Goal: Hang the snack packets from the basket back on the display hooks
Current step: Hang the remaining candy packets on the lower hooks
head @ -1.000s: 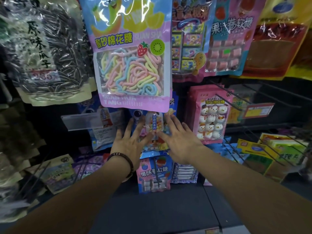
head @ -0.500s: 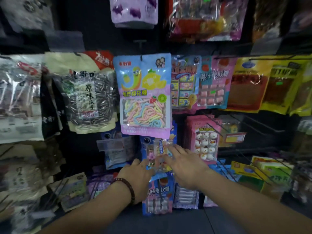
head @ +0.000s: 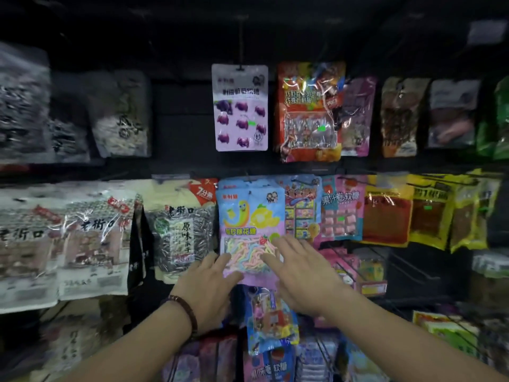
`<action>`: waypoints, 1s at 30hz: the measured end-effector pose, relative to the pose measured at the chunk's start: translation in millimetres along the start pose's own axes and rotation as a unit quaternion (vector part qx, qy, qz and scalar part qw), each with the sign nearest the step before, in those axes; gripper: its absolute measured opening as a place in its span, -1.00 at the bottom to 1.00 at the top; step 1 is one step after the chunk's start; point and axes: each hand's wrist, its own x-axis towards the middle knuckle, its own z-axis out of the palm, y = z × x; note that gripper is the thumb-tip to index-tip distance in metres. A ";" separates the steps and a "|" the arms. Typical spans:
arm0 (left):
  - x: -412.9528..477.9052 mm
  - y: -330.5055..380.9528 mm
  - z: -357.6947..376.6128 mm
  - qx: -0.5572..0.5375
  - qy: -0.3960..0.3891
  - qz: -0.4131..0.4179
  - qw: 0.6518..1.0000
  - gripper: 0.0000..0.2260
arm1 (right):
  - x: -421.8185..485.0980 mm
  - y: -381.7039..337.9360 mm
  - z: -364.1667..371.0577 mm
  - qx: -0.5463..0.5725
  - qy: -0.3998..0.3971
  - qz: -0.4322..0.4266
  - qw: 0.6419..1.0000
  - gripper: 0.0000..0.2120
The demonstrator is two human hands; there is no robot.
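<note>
In front of the dark hook wall, your left hand (head: 205,292) and right hand (head: 298,274) are both reaching out flat, fingers spread and gripping nothing. The blue and pink rope-candy packet (head: 249,216) is hanging on its hook in the middle row; your left fingertips (head: 220,261) are lying at its lower left corner, and your right fingers are covering its lower right edge. A smaller blue packet (head: 268,321) is hanging just below, between your wrists.

Left packets (head: 24,106) blurred, forearms cut off at bottom edge
</note>
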 end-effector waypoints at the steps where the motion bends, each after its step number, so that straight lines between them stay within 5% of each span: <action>1: 4.7 -5.2 -4.4 0.000 -0.001 -0.009 1.000 -0.46 | 9.6 3.0 -5.8 -0.004 -0.008 0.010 1.000 -0.38; 12: 74.0 -19.2 18.7 -0.004 -0.004 -0.061 0.998 -0.13 | 82.7 19.3 21.3 -0.005 -0.084 0.118 0.989 -0.13; 30: 128.2 -23.4 42.8 0.020 0.003 -0.098 0.995 -0.16 | 137.7 45.1 47.1 0.055 -0.120 0.124 0.983 -0.14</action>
